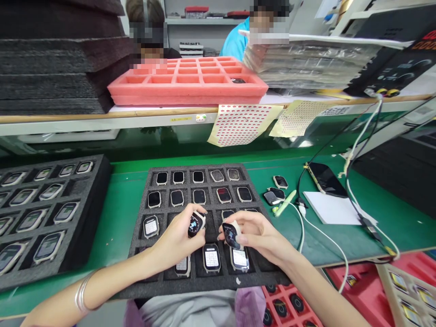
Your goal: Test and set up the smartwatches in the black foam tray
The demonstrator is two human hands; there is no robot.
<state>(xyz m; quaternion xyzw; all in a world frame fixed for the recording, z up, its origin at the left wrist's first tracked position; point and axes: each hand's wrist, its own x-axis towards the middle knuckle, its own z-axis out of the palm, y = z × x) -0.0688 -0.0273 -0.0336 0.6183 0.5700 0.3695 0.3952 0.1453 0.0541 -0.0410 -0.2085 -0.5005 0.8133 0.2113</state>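
Note:
My left hand (177, 238) is closed around a smartwatch body (196, 223) with a lit round dial, held over the black foam tray (139, 254) in front of me. Just to its right, my right hand (259, 236) grips a second smartwatch body (230, 234) with a dark screen. Both hands hover above the tray's middle rows. Several watch bodies lie in the tray's pockets; those in the near row (211, 258) show lit white screens, the far ones (178, 177) are dark.
A second black foam tray (91, 213) of watches lies at the left. Loose watch bodies (276, 194), a phone (326, 179), a white pad (332, 208) and cables lie on the green mat at right. A pink tray (187, 93) sits on the shelf; two people are behind it.

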